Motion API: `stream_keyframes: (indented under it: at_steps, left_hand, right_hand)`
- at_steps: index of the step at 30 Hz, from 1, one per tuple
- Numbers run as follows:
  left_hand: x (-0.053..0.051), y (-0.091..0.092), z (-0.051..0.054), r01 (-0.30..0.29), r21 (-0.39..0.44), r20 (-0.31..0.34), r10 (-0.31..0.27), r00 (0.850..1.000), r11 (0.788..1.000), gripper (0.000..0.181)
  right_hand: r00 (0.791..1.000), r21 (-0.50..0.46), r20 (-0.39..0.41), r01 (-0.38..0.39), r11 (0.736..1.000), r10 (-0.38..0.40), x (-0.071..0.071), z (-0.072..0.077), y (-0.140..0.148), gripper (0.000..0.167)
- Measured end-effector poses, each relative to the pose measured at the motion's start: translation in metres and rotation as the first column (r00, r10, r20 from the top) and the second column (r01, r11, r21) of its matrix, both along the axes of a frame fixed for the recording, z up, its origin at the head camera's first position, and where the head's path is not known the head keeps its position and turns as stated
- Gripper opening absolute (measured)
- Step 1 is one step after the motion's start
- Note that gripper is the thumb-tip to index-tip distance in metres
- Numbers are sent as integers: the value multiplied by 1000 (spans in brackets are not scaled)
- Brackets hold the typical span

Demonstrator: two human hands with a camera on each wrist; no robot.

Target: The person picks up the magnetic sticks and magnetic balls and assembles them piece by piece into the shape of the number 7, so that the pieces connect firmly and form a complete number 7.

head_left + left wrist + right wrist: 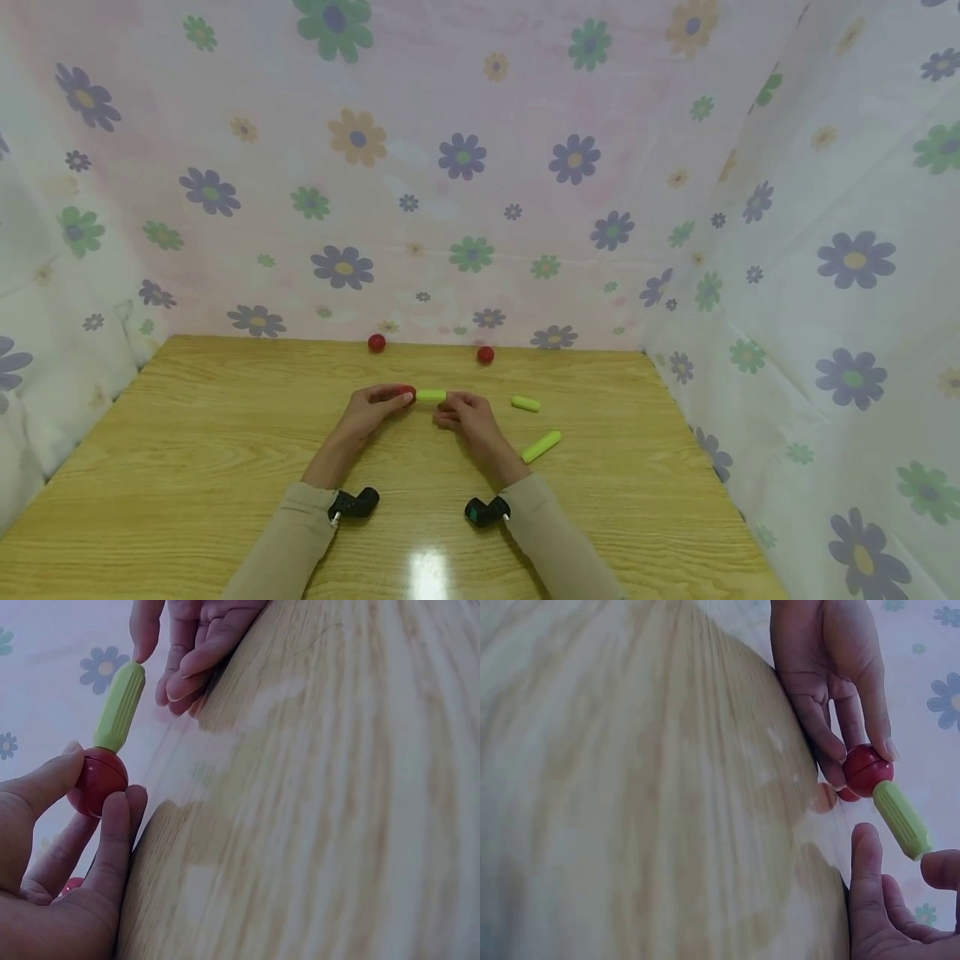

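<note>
My left hand pinches a red ball between thumb and fingers. A ribbed lime-green stick is joined to the ball at one end and points toward my right hand. One fingertip of that right hand touches the stick's far end, as the left wrist view shows; its other fingers are relaxed and loosely bent, gripping nothing. In the right wrist view the stick extends from the ball toward the right fingertip.
Two more red balls lie near the back edge, one at the left and one farther right. To the right of my right hand are a short green stick and a longer one. A flowered curtain surrounds the wooden table.
</note>
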State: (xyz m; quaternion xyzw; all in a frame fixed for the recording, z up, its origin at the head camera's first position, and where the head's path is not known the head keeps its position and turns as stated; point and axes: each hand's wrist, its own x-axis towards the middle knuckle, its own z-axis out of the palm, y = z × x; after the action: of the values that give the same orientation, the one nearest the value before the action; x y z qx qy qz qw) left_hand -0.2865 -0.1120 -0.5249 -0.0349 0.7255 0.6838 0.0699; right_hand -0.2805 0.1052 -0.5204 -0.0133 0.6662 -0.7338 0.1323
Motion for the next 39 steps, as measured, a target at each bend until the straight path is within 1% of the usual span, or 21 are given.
stream_keyframes:
  at_steps: [4, 5, 10, 11, 12, 17, 22, 24, 26, 28, 31, 34, 39]
  left_hand:
    - [1, 0, 1, -4, 18, 1, 4, 1000, 1000, 47]
    - [2, 1, 4, 1, 27, 5, -1, 1000, 1000, 46]
    - [1, 2, 6, 13, 123, 14, -15, 1000, 992, 43]
    - [0, 2, 6, 13, 130, 13, -15, 1000, 991, 43]
    - [-1, 2, 2, 11, 142, 9, -12, 1000, 990, 43]
    - [-2, 1, 1, 6, 153, 5, -7, 1000, 988, 44]
    - [-3, 1, 3, -2, 191, 18, -1, 1000, 982, 41]
    - [-4, 2, 3, -10, 204, 21, 5, 1000, 979, 41]
    - [-5, 3, 4, -12, 210, 19, 8, 1000, 978, 41]
    - [-5, 3, 4, -14, 209, 16, 11, 1000, 978, 42]
    - [-4, 3, 4, -14, 199, 15, 11, 1000, 980, 40]
    - [-4, 4, 3, -13, 190, 18, 9, 1000, 982, 40]
    - [-3, 2, 1, -3, 187, 14, 0, 1000, 982, 41]
  right_hand:
    - [1000, 23, 12, -3, 1000, 3, -2, 4, 2, 42]
    - [1000, 38, 2, -3, 999, 3, -2, 5, 3, 41]
    - [998, 131, -67, 0, 991, 8, -9, 12, 14, 42]
    - [997, 148, -71, 9, 989, 2, -10, 14, 16, 42]
    - [997, 157, -73, 17, 987, -6, -12, 16, 18, 43]
    - [991, 187, -107, 96, 978, -76, -22, 29, 26, 41]
    - [972, 204, -194, 170, 964, -131, -38, 37, 37, 39]
    - [960, 209, -226, 211, 955, -163, -46, 39, 44, 38]
    - [944, 224, -262, 262, 939, -200, -54, 42, 50, 38]
    - [929, 265, -292, 305, 915, -225, -62, 44, 57, 39]
    - [919, 330, -317, 340, 881, -236, -71, 46, 67, 39]
    - [924, 381, -323, 326, 865, -206, -79, 46, 75, 42]
    - [938, 458, -324, 267, 848, -121, -85, 44, 81, 47]
